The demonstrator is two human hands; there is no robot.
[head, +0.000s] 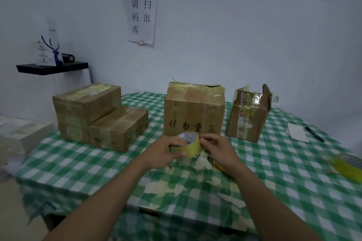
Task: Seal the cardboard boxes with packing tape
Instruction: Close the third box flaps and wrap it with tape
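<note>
- Yellow tape roll (186, 146) is up off the tabletop (78, 162), held between my two hands, just in front of the middle box (194, 111).
- My left hand (166, 152) grips the roll, fingers (179, 154) curled round its outer face and thumb over the top.
- My right hand (217, 150) is at the roll's right rim, fingertips bunched and pinching at the edge. I reckon I'm hunting for the free end, and no loose tail shows.
- The middle box has crumpled tape along its top and a dark gap at the back. The right-hand box (248, 115) stands with a flap up. Both look unsealed to me.
- The stacked boxes (86, 103) on the left look taped shut.
- Risk one: if I pick at one corner only, the end could split into a sliver. The torn scraps (203, 162) on the cloth below hint that this happens.
- Risk two: a freed strip could fold onto itself or stick to my fingers before it reaches cardboard.
- Risk three: the roll is near the middle box, so a hard yank could shove it.
- Risk four: a yellow-handled thing (218, 166) lies under my right wrist. I can't tell what it is, and if it's a blade, dropping my hand blind would be bad.
</note>
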